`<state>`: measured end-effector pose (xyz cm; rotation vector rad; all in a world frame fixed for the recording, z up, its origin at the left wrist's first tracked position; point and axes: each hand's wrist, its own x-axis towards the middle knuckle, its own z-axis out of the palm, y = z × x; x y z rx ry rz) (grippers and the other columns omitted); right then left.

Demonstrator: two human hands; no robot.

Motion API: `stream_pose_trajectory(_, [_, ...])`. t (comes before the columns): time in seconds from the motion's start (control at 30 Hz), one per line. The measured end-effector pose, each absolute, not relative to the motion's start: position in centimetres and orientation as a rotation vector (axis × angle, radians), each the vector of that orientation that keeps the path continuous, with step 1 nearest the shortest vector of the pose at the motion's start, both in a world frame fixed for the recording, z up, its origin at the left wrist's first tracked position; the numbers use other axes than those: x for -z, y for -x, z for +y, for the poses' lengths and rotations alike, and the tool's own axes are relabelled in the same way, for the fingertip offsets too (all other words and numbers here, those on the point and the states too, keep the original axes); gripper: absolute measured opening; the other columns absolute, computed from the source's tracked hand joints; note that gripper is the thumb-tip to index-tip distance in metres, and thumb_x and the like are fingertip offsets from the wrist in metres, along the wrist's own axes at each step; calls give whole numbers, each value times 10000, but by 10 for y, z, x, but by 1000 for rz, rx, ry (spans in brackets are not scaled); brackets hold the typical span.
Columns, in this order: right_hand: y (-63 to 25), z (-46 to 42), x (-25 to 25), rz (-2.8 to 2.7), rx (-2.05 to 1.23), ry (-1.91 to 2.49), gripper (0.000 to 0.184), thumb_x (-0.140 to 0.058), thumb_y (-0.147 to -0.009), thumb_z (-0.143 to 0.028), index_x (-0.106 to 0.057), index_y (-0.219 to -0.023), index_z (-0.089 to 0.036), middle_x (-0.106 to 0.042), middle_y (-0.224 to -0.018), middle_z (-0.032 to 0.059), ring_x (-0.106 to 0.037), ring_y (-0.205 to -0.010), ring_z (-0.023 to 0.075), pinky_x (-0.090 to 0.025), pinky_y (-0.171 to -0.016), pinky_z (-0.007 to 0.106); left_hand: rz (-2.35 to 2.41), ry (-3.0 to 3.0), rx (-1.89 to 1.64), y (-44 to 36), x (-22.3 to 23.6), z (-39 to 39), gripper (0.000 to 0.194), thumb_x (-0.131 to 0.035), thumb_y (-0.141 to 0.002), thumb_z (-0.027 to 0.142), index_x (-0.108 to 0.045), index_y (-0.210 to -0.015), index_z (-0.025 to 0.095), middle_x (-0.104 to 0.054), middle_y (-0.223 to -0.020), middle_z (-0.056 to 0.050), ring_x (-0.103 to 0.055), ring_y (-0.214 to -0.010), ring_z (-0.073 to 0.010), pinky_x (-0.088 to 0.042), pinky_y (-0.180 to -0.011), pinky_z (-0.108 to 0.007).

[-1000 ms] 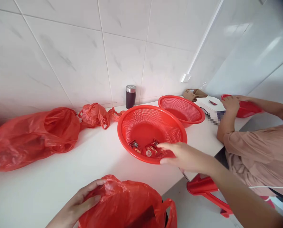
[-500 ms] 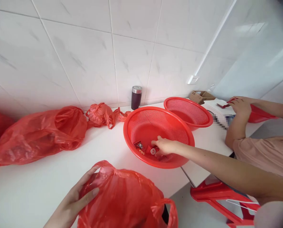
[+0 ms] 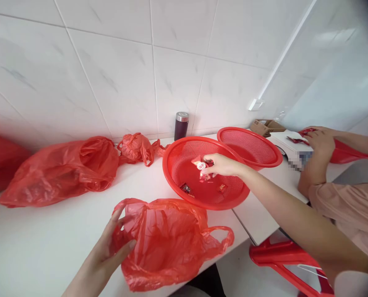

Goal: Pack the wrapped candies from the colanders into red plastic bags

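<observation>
Several small red wrapped snack packets [image 3: 200,165] are pinched in my right hand [image 3: 221,166], which is inside the near red plastic basket [image 3: 168,175] and raised off its bottom. A few more packets, among them a dark one [image 3: 185,188] and an orange-red one [image 3: 223,188], lie in that basket. My left hand [image 3: 109,247] grips the left side of a red plastic bag [image 3: 168,243], fingers in at the handle and thumb in front. The bag's mouth gapes upward at the table's front edge, just before the basket.
Behind the near basket stands a second red basket [image 3: 248,144]. A dark tumbler [image 3: 181,127] is by the wall, with red bags [image 3: 60,173] to the left. At right a co-worker's hands [image 3: 321,140] are beside a white scale [image 3: 290,144]; a red stool [image 3: 285,253] stands below.
My right hand reached into the basket, took hold of packets and lifted them. The red bag in my left hand has risen onto the table edge and its mouth now gapes wider.
</observation>
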<state>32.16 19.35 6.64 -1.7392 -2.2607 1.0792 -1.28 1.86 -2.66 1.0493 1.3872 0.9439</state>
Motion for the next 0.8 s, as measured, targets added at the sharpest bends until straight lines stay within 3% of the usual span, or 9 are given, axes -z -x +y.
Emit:
stream_pose_trajectory(0.13, [-258, 124, -80, -2263, -1210, 1059, 238, -636, -875, -347, -587, -1059, -205, -623, -1001, 23, -620, -830, 128, -500, -747, 250, 1354, -1085, -935, 10, 26, 22, 887, -625, -836, 509, -41, -1502, 472, -339, -1550, -17, -386, -1378, -273, -513, -972, -312])
stream_pose_trajectory(0.2, [-231, 97, -65, -2488, -1085, 1007, 231, -686, -837, -369, -621, -968, -190, -589, -997, 32, -586, -780, 121, -474, -714, 245, 1302, -1111, -928, 11, 28, 23, 902, -632, -839, 484, -22, -1503, 472, -320, -1563, -12, -376, -1385, -275, -495, -1001, -338])
stream_pose_trajectory(0.3, [-211, 83, -45, -2807, -885, 1059, 203, -694, -832, -300, -645, -986, -176, -572, -1057, 69, -575, -812, 151, -449, -701, 265, 1322, -1134, -909, 15, 33, 22, 893, -625, -844, 475, -27, -1508, 464, -283, -1581, -14, -377, -1384, -290, -477, -1024, -383])
stream_pose_trajectory(0.43, [-230, 111, -57, -2589, -824, 1013, 177, -565, -930, -299, -641, -1069, -220, -619, -1076, 33, -587, -913, 140, -440, -812, 262, 1411, -1197, -937, 22, 38, 17, 858, -643, -821, 481, -147, -1518, 415, -284, -1582, -11, -278, -1432, -301, -341, -1122, -449])
stream_pose_trajectory(0.5, [-254, 136, -67, -2462, -694, 1150, 189, -511, -952, -304, -624, -1084, -229, -628, -1082, 26, -589, -935, 135, -433, -839, 262, 1486, -1254, -923, 26, 39, 15, 822, -668, -791, 489, -266, -1500, 384, -335, -1560, -11, -254, -1440, -306, -233, -1167, -463])
stream_pose_trajectory(0.57, [-282, 160, -66, -2500, -539, 1485, 243, -566, -905, -318, -603, -1130, -233, -596, -1169, 54, -590, -972, 170, -436, -850, 296, 1584, -1286, -855, 31, 37, 12, 802, -681, -757, 525, -349, -1471, 374, -447, -1490, -20, -327, -1400, -333, -210, -1169, -492])
stream_pose_trajectory(0.63, [-309, 179, -53, -2585, -537, 1990, 491, -700, -775, -340, -560, -1235, -241, -542, -1251, 99, -601, -972, 228, -463, -793, 331, 1641, -1313, -796, 36, 36, 10, 797, -689, -727, 552, -395, -1448, 383, -523, -1424, -16, -423, -1329, -358, -234, -1156, -514])
stream_pose_trajectory(0.7, [-330, 189, -34, -2607, -601, 2235, 627, -770, -647, -234, -569, -1241, -223, -583, -1171, 105, -617, -927, 254, -478, -734, 334, 1649, -1362, -795, 42, 36, 8, 764, -698, -712, 551, -440, -1416, 406, -504, -1442, 11, -435, -1316, -353, -249, -1155, -491])
stream_pose_trajectory(0.8, [-346, 195, -14, -2671, -720, 2240, 466, -709, -624, -123, -648, -1074, -226, -643, -953, 31, -627, -831, 211, -476, -689, 294, 1627, -1429, -809, 48, 39, 6, 678, -686, -727, 541, -500, -1368, 418, -460, -1476, 32, -392, -1347, -336, -277, -1149, -442])
